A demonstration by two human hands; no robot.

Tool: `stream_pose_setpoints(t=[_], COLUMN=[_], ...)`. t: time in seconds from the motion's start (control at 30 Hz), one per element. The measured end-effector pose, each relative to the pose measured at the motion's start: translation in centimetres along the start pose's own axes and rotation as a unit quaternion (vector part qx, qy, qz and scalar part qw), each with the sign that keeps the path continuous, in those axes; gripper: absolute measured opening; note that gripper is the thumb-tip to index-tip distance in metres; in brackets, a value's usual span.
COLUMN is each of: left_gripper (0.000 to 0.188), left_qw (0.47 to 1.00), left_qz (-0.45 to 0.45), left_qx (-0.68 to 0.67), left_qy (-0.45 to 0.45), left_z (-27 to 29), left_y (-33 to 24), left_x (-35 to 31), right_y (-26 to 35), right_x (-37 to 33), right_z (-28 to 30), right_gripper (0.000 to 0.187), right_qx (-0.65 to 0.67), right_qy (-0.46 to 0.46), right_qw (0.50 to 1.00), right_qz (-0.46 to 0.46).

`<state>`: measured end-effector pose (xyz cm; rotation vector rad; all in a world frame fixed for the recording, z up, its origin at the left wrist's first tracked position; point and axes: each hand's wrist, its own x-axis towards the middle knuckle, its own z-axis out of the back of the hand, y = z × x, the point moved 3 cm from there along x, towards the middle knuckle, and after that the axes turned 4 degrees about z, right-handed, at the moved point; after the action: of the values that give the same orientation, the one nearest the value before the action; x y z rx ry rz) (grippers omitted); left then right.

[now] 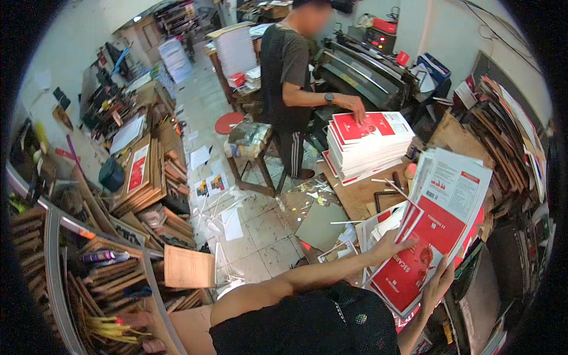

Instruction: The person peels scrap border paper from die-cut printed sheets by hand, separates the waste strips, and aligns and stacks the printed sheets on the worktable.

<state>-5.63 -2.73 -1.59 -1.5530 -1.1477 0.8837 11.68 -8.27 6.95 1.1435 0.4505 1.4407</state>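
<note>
Now the left hand (390, 247) and right hand (436, 287) both have their grip closed on a bunch of red and white sheets (435, 216), nearer than the tall pile (371, 151). That pile sits on a wooden counter (354, 198). Another person's hand (354, 106) touches its top. A big machine (362, 77) is behind the pile.

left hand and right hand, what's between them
In the head view, a stack of red-and-white printed sheets lies between the left hand and right hand, touching both.
</note>
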Motion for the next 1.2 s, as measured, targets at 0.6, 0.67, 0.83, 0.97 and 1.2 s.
stream_pose_setpoints(t=[0.6, 0.67, 0.83, 0.97, 1.2], left_gripper=[0.041, 0.046, 0.047, 0.048, 0.056], left_qw=[0.995, 0.973, 0.942, 0.923, 0.987], left_qz=[-0.084, -0.024, 0.020, -0.005, -0.086], left_qx=[0.030, -0.218, -0.329, -0.383, -0.133], left_qy=[-0.039, 0.066, 0.057, 0.039, 0.004], left_z=[1.0, 0.9, 2.7, 2.9, 1.7], left_y=[-2.0, -3.8, -2.8, -2.6, -3.4], left_x=[0.9, 0.2, 0.9, 1.2, 3.7], right_y=[-9.1, -7.6, -12.3, -20.9, -19.5], right_x=[1.3, 1.4, 3.4, 6.3, 4.9], right_z=[7.5, 8.0, 9.3, 9.6, 1.3], right_gripper=[0.036, 0.031, 0.023, 0.024, 0.047], right_qx=[0.101, 0.355, 0.614, 0.643, 0.332], right_qy=[-0.241, -0.206, -0.048, 0.039, 0.017], right_qw=[0.964, 0.908, 0.769, 0.734, 0.934], right_qz=[-0.041, -0.087, -0.168, -0.217, -0.130])
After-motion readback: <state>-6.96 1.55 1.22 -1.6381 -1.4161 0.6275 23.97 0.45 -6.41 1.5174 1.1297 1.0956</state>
